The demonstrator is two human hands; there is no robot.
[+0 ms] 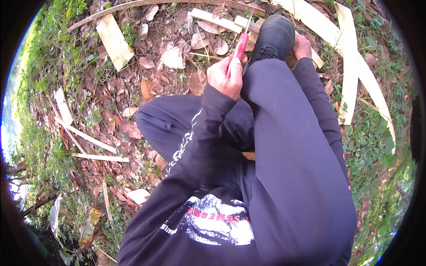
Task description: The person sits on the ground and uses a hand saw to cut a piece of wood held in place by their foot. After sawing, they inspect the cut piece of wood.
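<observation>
My left hand point(225, 76) is closed around the red handle of a knife point(241, 46), whose narrow metal blade points away from me. The blade's tip is close to a pale wooden strip point(242, 21) that passes behind my black shoe point(275, 37). On the shoe's other side, my right hand point(302, 47) reaches down near the part of the strip point(317, 58) that comes out there. The shoe hides its fingers, so I cannot see whether they hold the strip. Another pale strip point(215, 20) lies to the left of the knife's tip.
Long pale wooden slats point(349, 66) lie at the right, and a short flat board point(114, 42) at the upper left. Several thin strips point(86, 135) lie at the left among dry leaves point(173, 57) and grass. My bent legs point(293, 146) take up the middle.
</observation>
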